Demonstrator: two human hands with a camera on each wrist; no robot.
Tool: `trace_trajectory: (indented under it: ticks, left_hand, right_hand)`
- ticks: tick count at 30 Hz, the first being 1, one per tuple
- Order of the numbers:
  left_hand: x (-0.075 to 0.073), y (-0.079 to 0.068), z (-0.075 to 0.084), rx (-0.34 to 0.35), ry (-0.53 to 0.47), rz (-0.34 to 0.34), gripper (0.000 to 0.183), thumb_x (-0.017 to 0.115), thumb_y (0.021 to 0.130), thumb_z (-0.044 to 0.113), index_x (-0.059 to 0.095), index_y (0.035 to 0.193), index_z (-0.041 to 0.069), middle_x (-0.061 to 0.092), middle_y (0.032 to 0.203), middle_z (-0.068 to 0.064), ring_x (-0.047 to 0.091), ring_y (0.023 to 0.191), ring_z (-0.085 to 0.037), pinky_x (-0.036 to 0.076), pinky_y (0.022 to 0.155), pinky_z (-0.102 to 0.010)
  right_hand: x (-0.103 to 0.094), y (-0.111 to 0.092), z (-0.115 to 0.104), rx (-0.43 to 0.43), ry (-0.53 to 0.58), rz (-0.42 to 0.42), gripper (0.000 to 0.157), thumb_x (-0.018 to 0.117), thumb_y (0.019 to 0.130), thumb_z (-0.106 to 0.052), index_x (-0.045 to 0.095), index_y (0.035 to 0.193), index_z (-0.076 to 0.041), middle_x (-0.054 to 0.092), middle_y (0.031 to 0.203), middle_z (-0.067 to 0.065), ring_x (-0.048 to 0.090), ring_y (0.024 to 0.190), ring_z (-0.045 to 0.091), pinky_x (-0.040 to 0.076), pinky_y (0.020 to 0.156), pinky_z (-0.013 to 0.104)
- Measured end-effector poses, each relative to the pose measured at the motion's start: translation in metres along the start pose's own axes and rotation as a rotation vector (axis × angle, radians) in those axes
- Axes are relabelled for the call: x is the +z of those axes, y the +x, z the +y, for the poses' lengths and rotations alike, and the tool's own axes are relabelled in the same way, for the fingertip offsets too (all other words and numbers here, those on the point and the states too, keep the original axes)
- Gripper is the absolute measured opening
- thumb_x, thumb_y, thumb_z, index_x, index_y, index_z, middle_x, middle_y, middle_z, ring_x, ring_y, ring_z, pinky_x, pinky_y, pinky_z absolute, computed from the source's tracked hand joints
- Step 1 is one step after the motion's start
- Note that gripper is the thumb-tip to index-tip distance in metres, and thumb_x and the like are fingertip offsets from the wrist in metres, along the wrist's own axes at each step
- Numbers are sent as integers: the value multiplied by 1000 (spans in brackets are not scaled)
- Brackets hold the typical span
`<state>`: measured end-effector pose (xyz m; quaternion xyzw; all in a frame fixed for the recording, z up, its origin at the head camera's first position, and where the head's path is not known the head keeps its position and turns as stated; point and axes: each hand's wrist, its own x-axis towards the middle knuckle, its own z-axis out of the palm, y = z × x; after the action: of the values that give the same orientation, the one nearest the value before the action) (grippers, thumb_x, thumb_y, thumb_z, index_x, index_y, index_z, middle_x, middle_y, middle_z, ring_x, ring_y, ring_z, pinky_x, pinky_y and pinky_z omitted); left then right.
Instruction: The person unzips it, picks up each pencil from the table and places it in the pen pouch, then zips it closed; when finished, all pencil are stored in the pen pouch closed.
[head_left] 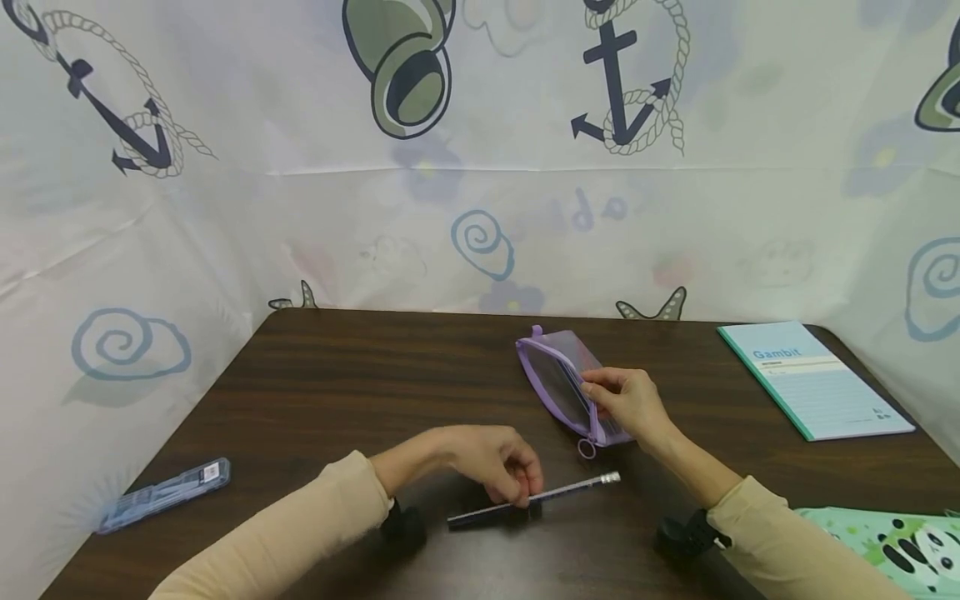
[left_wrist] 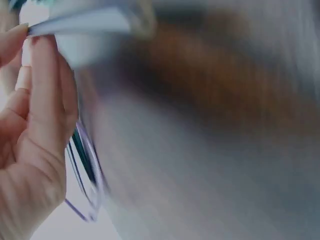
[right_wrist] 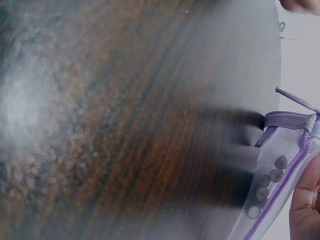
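My left hand pinches a dark pencil with a metal band and pale eraser at its right end, low over the middle of the table. In the left wrist view the pencil is blurred between thumb and fingertips. To its upper right, my right hand grips the edge of a purple mesh pencil pouch by thumb and fingers. The pouch's zip side gapes toward the left. Through the mesh in the right wrist view, several round ends show; what they belong to is unclear.
A "Gambit" notebook lies at the back right of the dark wooden table. A green panda pouch is at the front right, partly behind my right sleeve. A clear bluish plastic case lies by the left edge. Patterned cloth hangs around.
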<state>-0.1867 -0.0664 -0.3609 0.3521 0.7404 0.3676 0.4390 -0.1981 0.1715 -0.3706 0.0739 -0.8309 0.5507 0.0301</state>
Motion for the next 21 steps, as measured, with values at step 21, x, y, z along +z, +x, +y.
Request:
trace_trajectory:
  ticks: [21]
  left_hand:
    - [-41,55,-11,-93,-934,662,39,53,92,-5,47,131,-8,62,117,-21,65,101,-23,48,97,-34]
  right_hand:
    - [5,-1,-2,22,-4,-25,26,62,90,-6,63,110,11,68,97,24,59,62,5,58,59,28]
